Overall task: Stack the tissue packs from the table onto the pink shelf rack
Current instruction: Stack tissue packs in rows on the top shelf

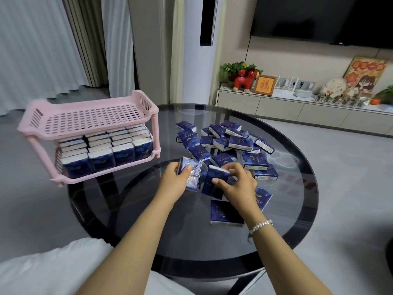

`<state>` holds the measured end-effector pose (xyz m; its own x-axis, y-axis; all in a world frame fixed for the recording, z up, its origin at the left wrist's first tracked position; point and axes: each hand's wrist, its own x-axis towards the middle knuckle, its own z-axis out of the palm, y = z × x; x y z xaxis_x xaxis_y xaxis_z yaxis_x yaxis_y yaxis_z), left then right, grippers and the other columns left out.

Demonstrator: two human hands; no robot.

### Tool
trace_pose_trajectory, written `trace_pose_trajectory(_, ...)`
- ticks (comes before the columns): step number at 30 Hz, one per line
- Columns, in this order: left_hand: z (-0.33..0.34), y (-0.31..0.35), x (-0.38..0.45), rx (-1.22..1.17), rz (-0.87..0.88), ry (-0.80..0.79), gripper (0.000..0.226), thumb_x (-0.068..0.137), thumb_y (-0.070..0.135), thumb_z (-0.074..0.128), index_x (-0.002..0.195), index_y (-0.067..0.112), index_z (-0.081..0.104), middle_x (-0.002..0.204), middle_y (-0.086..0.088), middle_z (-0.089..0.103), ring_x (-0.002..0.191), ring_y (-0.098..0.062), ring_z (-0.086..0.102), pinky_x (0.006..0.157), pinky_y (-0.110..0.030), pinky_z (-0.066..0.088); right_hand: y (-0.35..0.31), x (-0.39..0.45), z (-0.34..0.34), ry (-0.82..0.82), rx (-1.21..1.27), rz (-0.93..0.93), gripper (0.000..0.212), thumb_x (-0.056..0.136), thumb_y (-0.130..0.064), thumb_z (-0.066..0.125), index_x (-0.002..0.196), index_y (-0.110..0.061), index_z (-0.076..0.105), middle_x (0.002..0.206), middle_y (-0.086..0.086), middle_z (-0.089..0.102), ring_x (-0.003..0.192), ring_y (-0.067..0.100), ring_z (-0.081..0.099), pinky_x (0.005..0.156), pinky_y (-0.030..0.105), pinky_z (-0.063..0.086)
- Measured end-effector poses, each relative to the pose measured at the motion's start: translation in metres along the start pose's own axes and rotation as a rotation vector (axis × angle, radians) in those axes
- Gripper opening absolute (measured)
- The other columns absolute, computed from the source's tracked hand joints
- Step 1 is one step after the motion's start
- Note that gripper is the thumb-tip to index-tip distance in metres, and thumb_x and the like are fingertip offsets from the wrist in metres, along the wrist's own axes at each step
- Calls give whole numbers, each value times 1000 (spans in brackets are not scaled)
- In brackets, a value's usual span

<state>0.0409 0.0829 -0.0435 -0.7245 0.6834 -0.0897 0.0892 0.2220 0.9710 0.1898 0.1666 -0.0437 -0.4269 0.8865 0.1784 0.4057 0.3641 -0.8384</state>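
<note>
On the left of a round glass table (pixel 127 209), a pink rack (pixel 89 133) has its lower shelf full of tissue packs and its top shelf bare, while the left hand (pixel 173 180) and right hand (pixel 238 185) each grip one pack from the heap (pixel 229 141) remaining.

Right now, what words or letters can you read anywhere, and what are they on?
"KLE": end of a cut-off word on the tissue pack that the left hand grips.
"TWINKLE": on a loose pack in the pile.
"福": gold character in the framed picture on the cabinet.
Small print on the pack labels: too blurred to read.
Packs on the pink shelf rack: no readable text.
</note>
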Motion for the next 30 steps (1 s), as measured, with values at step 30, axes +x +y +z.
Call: trace_pose_trajectory(30,-14,-6,-10,-67,-94,-256,81,45,66,72,114,26,56,115,3,67,106,-20,65,100,-45,47,-6,-37,-42,-484,-752,-173,48,85,-46,60,127,-24,54,118,3,43,114,24,34,96,30,34)
